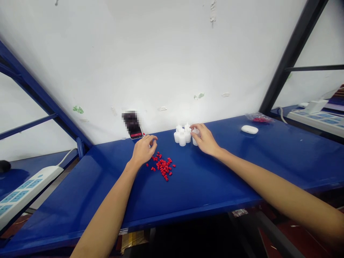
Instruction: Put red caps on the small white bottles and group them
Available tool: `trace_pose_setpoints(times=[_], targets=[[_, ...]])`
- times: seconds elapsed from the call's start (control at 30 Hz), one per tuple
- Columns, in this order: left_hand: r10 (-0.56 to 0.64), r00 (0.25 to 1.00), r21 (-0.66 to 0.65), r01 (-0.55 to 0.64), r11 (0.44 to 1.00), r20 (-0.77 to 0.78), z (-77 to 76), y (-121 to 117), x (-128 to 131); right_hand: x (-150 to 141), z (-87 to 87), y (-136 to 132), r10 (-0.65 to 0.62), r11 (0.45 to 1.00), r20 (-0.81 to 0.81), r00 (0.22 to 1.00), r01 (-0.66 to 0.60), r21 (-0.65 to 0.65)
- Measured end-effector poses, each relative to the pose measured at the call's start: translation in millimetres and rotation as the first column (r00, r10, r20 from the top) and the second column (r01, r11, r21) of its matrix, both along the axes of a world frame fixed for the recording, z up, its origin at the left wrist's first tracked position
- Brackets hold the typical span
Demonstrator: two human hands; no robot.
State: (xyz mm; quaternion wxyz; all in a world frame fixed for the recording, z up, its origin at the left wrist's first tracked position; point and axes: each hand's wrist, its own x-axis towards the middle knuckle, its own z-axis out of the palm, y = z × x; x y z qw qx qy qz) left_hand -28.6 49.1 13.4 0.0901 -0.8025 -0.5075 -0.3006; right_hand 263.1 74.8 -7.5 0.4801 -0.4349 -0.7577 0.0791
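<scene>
Over toward the wall, my right hand [205,139] is closed around a small white bottle [195,139], thumb and fingers at its sides. Just left of that hand stands a tight cluster of several similar white bottles [182,138] with narrow tips, upright on the blue table. My left hand [144,149] hovers by the back left of a loose pile of small red caps [163,166]. Its fingers are curled, thumb and forefinger close together. A bit of white shows between them, too small to name.
A phone [135,132] leans against the wall behind my left hand. To the right lie a white rounded case [249,129] and a clear bag of red pieces [259,118]. Power strips [29,190] are at the far left and right. Metal posts flank the blue table [204,186].
</scene>
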Motion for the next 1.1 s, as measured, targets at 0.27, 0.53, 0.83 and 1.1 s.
trace_pose_setpoints(times=[0.27,0.53,0.83,1.1], targets=[[-0.157,0.983,-0.176,0.138,0.975,-0.095,5.8,-11,14,-3,2.7,-6,0.067,0.997,-0.010,0.998,-0.068,-0.043],[-0.332,0.933,-0.312,0.277,0.909,-0.138,8.3,-18,26,-7,-5.3,-8,0.033,0.996,-0.146,0.989,-0.044,-0.072],[-0.349,0.926,-0.381,0.274,0.883,-0.143,6.9,-17,23,-10,-5.0,-24,0.135,0.979,-0.211,0.968,-0.163,-0.122],[-0.276,0.931,-0.309,0.197,0.930,-0.238,0.4,-14,26,-26,3.6,-50,0.500,0.612,-0.478,0.722,-0.685,-0.395]])
